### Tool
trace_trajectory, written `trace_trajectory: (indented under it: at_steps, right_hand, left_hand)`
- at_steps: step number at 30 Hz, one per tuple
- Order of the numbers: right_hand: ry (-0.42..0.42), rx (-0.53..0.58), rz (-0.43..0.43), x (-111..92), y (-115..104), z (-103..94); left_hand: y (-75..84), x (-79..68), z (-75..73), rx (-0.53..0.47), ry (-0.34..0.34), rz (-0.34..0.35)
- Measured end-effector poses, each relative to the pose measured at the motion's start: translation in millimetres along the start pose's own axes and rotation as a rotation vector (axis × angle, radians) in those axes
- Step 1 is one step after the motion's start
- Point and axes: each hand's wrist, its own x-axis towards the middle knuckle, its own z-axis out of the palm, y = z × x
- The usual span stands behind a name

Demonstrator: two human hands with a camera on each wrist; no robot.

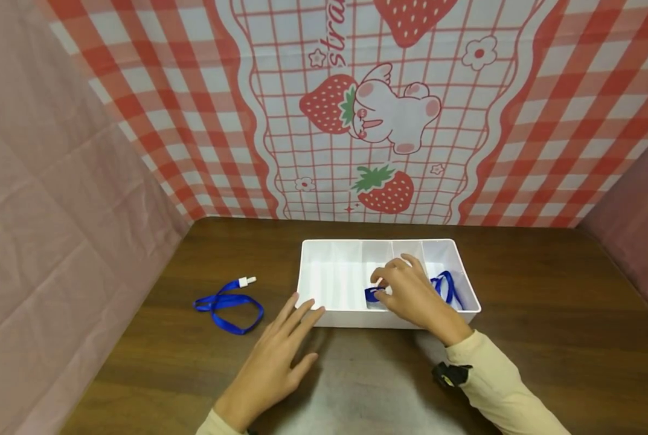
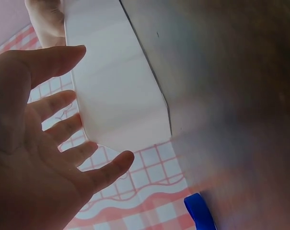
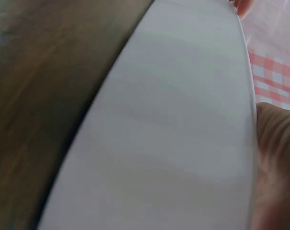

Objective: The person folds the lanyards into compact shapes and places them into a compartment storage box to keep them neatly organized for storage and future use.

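A white divided tray point(image 1: 334, 319) stands on the table. My right hand point(image 1: 410, 296) reaches over its front wall, fingers curled down and pinching a blue lanyard point(image 1: 373, 294) low in a middle compartment. In the right wrist view the tray's side hides those fingertips. Another blue lanyard point(image 1: 447, 287) lies looped in the right end compartment. My left hand point(image 1: 277, 347) is spread out, fingertips at the tray's front left rim, as the left wrist view also shows. Left of it, a blue lanyard point(image 1: 237, 299) with a white clip point(image 1: 246, 281) lies on the table.
Behind the brown wooden table point(image 1: 552, 290) hangs a red-checked strawberry cloth point(image 1: 302, 199). Pink fabric point(image 1: 84, 211) borders the left side, with more on the right. A black wrist device point(image 1: 450, 374) sits at the right sleeve point(image 1: 503, 386).
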Motion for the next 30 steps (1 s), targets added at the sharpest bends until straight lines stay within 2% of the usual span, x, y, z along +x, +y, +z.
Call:
trace_trajectory:
  at_steps: [5,11,15,19,22,26,30]
  right_hand:
    - [-0.106,-0.080,-0.002,-2,-4,-5.7]
    - [-0.151,-0.037,-0.029,-2,-3,-14.6]
    - [-0.130,0.044,-0.050,-1,-1,-24.8]
    - [-0.083,0.103,-0.032,0,-2,-36.8]
    - [-0.077,0.119,-0.005,1,-6,-44.8]
    - [-0.106,0.118,-0.001,0,-13,-51.7]
    - [-0.135,0.117,-0.007,-3,-22,-54.9]
  left_hand:
    - [1.2,-1.0,0.1,-0.019,-0.004,-0.005]
    - [2.0,-2.0,-0.2,-0.025,0.000,-0.008]
    - [1.7,-1.7,-0.6,-0.014,-0.001,-0.005]
    - [1.6,-0.9,-1.1,-0.008,-0.002,0.000]
    - [1.4,-0.6,-1.4,-0.018,-0.006,0.000]
    - [-0.2,-1.3,-3.5,-0.099,-0.021,-0.020]
    - [-8.6,-3.7,-10.6,-0.194,0.009,-0.077]
